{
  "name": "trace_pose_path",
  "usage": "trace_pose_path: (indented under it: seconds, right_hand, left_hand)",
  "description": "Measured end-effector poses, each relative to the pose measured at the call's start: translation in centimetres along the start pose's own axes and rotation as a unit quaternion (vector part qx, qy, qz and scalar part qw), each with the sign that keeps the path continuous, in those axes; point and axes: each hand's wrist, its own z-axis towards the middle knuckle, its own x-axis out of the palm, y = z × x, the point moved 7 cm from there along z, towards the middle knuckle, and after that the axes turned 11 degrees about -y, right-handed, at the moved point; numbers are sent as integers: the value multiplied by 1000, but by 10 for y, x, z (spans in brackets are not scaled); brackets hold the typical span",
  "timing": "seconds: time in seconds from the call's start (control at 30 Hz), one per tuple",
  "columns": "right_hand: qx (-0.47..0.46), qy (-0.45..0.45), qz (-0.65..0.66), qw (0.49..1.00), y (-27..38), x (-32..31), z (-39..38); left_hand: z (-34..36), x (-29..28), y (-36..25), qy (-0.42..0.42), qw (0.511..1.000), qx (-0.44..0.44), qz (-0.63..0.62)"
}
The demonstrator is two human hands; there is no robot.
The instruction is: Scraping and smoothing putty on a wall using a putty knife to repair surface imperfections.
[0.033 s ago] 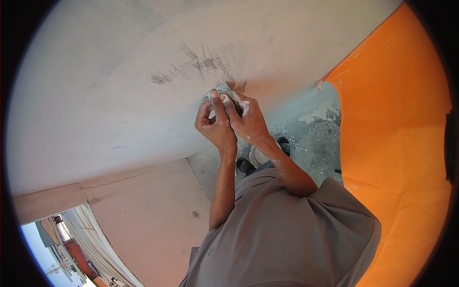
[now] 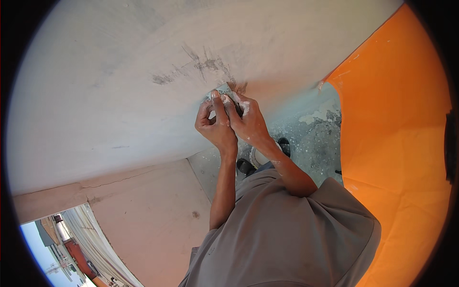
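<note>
Both of my hands meet on a small flat grey piece (image 2: 222, 87), smudged with white, just below a dark scuffed patch (image 2: 205, 64) on the pale wall (image 2: 110, 95). My left hand (image 2: 216, 123) is closed on the piece from the left, thumb and fingers curled. Beside it, my right hand (image 2: 247, 120) is closed on the same piece, with white residue on its fingers. What exactly the piece is, and its underside, I cannot tell.
An orange sheet (image 2: 392, 143) hangs along the right. Below me, a white bucket (image 2: 258, 158) stands by my sandaled feet on the speckled floor (image 2: 311, 138). A cracked pinkish surface (image 2: 143, 205) lies at lower left, beside an opening (image 2: 60, 248) onto the outdoors.
</note>
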Motion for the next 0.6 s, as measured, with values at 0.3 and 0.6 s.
trace_pose_path:
  seconds: [0.3,0.6]
  right_hand:
    - [0,9,23,1000,1,3,2]
    - [1,18,21,1000,4,4,5]
  left_hand:
    - [5,-3,-2,-17,998,53,-1]
    - [3,-6,-1,-32,996,78,10]
